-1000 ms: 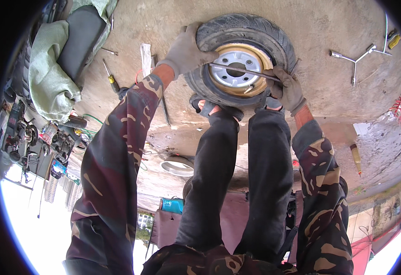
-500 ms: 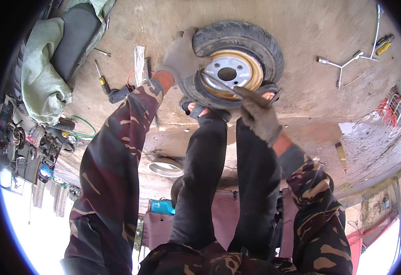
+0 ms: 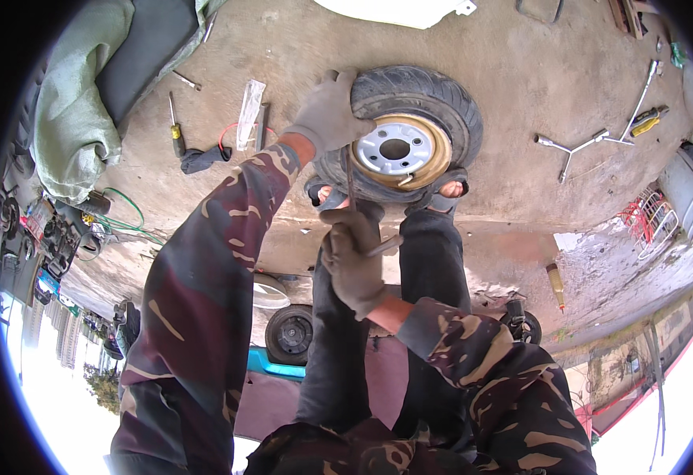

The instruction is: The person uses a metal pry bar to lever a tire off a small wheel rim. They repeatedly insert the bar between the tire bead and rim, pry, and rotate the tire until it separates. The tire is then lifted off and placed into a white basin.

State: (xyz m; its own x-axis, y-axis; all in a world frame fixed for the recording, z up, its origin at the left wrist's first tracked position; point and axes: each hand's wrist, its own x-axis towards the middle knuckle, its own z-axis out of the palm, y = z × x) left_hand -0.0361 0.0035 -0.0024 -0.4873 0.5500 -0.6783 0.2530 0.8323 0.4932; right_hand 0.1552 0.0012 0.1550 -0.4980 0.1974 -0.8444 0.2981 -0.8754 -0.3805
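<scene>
A black tyre (image 3: 410, 83) on a wheel with a silver centre (image 3: 374, 150) and gold rim (image 3: 434, 146) lies tilted between my sandalled feet. My gloved left hand (image 3: 327, 111) is closed over the tyre's left side, its fingertips near the rim. My gloved right hand (image 3: 354, 265) is below the wheel, over my legs, closed around a metal bar (image 3: 350, 182) whose upper part reaches the wheel's left lower side. Another length of metal (image 3: 386, 245) sticks out rightward from this fist; I cannot tell if it is a separate piece.
A green sack (image 3: 73, 134) and dark pad (image 3: 144, 55) lie left. A screwdriver (image 3: 177, 134) and flat bar (image 3: 261, 127) lie nearer. Rightward are socket wrenches (image 3: 570, 149), yellow-handled pliers (image 3: 649, 119) and a wire basket (image 3: 663, 229). A white panel (image 3: 386, 8) lies beyond the wheel.
My right hand has swung down and left from the wheel's right side, pulling the bar from crosswise to nearly upright. My left hand stays on the tyre. The whole view has shifted.
</scene>
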